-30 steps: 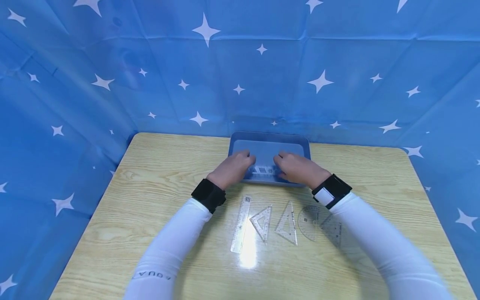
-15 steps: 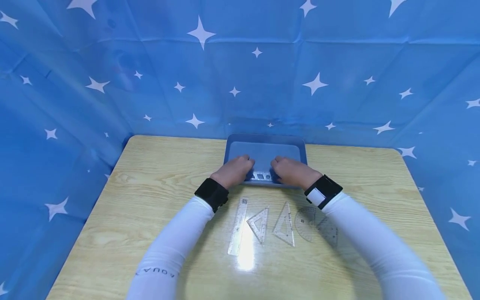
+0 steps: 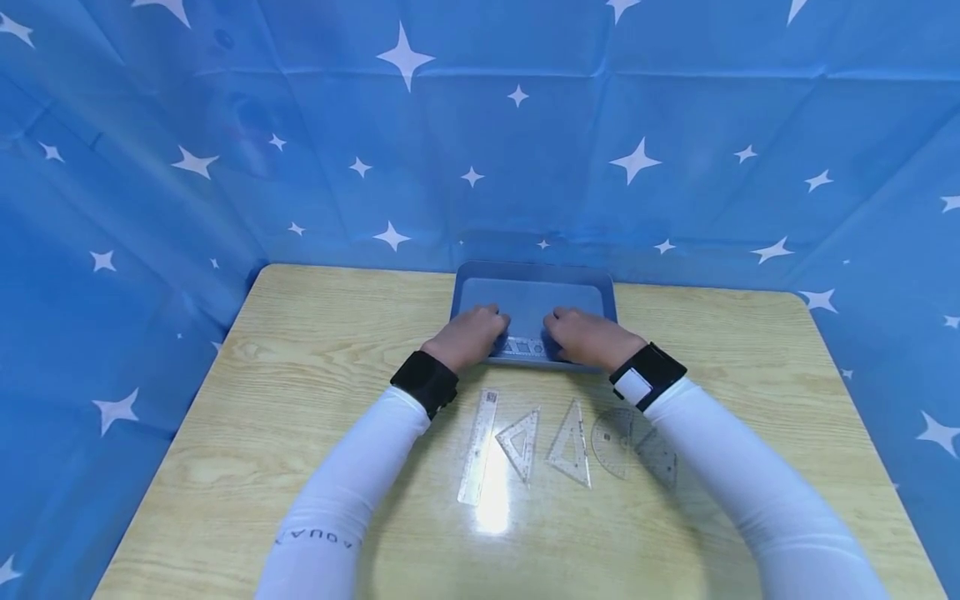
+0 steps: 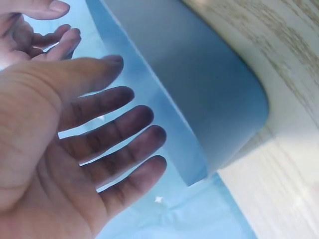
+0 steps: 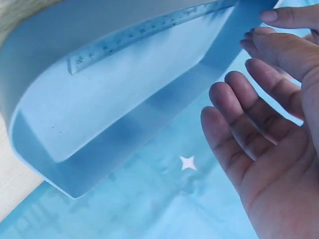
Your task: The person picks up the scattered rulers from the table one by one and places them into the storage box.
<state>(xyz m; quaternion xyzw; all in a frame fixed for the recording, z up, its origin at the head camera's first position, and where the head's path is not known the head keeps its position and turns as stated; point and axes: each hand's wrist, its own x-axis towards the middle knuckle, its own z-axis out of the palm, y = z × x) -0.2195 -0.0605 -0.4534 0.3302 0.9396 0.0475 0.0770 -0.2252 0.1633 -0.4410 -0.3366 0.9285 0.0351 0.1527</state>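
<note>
Inside a blue-grey tray at the back of the table lies a clear ruler with cut-out shapes, along the near wall. The right wrist view shows this ruler flat in the tray, no fingers on it. Over the tray's left part hovers my left hand; in the left wrist view that hand has relaxed, slightly bent fingers and an empty palm beside the tray wall. My right hand is over the tray's right part. Its fingers, in the right wrist view, are loosely bent, the hand holding nothing.
Nearer on the wooden table lie another clear ruler, two clear set squares, a protractor and a further clear piece in the right arm's shadow. A blue star-printed cloth rises behind the table.
The ruler in the tray was blurred and farther from the near wall a second ago; it now lies closer to that wall. Both hands have hardly moved.
</note>
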